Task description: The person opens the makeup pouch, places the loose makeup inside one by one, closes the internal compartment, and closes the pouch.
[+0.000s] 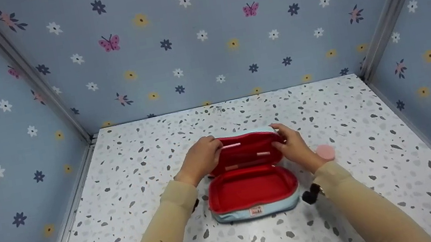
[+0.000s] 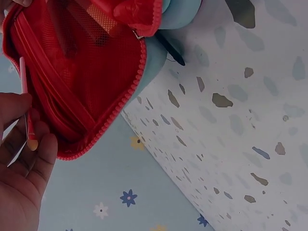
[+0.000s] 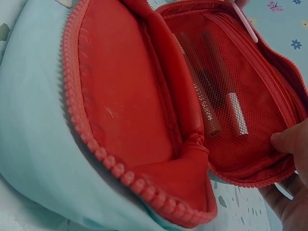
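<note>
A light blue pouch [image 1: 276, 207] with a red lining lies unzipped on the table, its lid raised toward the back. My left hand [image 1: 200, 158] is at the lid's left corner, pinching a small makeup brush [image 2: 24, 89] with a pale pink handle and an orange-tan tip. With thumb inside and fingers behind, my right hand [image 1: 295, 147] grips the lid's right side. Behind the lid's mesh pocket [image 3: 260, 103] sit slim tubes, one a tube with a pale cap [image 3: 238, 113]. The pouch's main compartment [image 3: 120, 82] shows bare red lining.
A pink round pad [image 1: 326, 152] lies right of the pouch, by the right wrist. Black objects, too small to identify, show beside the right forearm [image 1: 311, 194] and the left forearm. A dark slender stick [image 2: 171, 48] pokes out by the pouch. Flowered panels surround the speckled table [image 1: 149, 141].
</note>
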Action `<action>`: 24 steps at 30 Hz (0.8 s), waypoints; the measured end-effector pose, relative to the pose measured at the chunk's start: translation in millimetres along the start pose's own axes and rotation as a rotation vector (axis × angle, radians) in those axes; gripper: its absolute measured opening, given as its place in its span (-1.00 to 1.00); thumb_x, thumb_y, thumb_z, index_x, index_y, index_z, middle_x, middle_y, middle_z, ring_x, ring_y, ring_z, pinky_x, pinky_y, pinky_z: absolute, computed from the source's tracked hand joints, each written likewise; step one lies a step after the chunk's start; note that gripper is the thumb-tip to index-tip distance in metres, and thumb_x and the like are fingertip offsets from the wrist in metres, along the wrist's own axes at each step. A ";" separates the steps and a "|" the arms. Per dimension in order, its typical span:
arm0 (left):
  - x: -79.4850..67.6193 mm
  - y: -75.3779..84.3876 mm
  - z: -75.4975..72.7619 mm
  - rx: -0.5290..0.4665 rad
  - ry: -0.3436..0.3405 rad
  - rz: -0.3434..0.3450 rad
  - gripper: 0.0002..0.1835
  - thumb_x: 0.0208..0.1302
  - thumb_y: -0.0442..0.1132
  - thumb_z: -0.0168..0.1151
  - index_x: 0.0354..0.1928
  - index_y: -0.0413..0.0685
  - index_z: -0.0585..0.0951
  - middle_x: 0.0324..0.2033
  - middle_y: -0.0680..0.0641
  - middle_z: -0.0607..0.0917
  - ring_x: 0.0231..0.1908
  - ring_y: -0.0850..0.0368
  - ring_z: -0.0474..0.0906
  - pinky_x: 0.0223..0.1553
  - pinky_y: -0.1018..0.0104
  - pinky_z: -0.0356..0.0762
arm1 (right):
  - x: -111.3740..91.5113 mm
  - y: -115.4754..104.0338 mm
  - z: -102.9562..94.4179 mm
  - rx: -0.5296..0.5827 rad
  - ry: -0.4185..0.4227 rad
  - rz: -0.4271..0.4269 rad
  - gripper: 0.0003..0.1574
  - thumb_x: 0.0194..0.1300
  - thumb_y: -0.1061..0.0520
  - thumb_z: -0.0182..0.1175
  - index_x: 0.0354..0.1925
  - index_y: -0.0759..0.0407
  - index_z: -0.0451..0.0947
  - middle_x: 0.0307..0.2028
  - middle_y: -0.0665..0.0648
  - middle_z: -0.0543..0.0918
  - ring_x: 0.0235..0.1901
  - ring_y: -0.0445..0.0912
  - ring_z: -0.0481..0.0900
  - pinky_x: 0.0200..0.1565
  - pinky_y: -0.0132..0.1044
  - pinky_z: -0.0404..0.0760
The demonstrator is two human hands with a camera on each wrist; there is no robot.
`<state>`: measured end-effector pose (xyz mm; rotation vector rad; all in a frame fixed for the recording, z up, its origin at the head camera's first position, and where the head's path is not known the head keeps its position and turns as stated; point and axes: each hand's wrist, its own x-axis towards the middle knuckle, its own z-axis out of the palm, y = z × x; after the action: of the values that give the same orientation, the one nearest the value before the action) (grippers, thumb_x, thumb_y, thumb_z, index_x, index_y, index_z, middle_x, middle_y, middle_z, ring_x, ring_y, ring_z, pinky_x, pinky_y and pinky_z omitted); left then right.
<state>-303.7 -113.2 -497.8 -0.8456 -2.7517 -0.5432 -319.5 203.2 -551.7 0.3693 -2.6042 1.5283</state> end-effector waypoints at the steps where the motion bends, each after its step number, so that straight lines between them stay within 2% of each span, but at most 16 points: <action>1: 0.8 1.1 1.0 0.006 -0.006 0.000 -0.85 0.58 -0.31 0.26 -0.08 -0.17 0.80 -0.19 -0.17 0.76 -0.10 -0.10 0.72 0.03 0.02 0.78 | 0.0 -0.2 -0.1 0.000 -0.001 0.000 -0.30 0.37 0.50 0.28 0.44 0.33 0.48 -0.07 0.41 0.77 -0.10 0.11 0.74 -0.11 -0.33 0.71; 5: 3.0 4.3 5.6 0.020 -0.018 0.001 -0.82 0.61 -0.31 0.23 -0.05 -0.18 0.80 -0.17 -0.17 0.76 -0.08 -0.10 0.72 0.06 0.01 0.77 | -0.2 -1.1 -0.1 0.004 -0.005 0.001 -0.29 0.37 0.50 0.29 0.45 0.30 0.48 -0.05 0.41 0.78 -0.09 0.12 0.74 -0.10 -0.33 0.71; 13: 8.4 7.3 12.5 -0.021 -0.037 -0.010 -0.80 0.60 -0.35 0.21 0.00 -0.15 0.81 -0.14 -0.17 0.77 -0.04 -0.11 0.73 0.11 0.00 0.77 | -0.6 -1.9 -0.2 -0.003 -0.005 -0.002 -0.29 0.38 0.50 0.28 0.45 0.29 0.48 -0.03 0.41 0.78 -0.09 0.10 0.73 -0.08 -0.32 0.71; 24: 20.0 19.5 16.6 0.038 -0.076 0.043 -0.73 0.57 -0.43 0.15 0.01 -0.15 0.83 -0.11 -0.17 0.82 -0.03 -0.12 0.74 0.17 0.04 0.74 | -0.5 -0.8 1.8 0.006 0.014 -0.007 -0.31 0.36 0.52 0.27 0.42 0.33 0.49 -0.06 0.41 0.77 -0.11 0.11 0.75 -0.14 -0.38 0.71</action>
<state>-310.2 -81.6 -501.3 -0.9321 -2.7951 -0.4585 -318.8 201.4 -552.0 0.3673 -2.5859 1.5306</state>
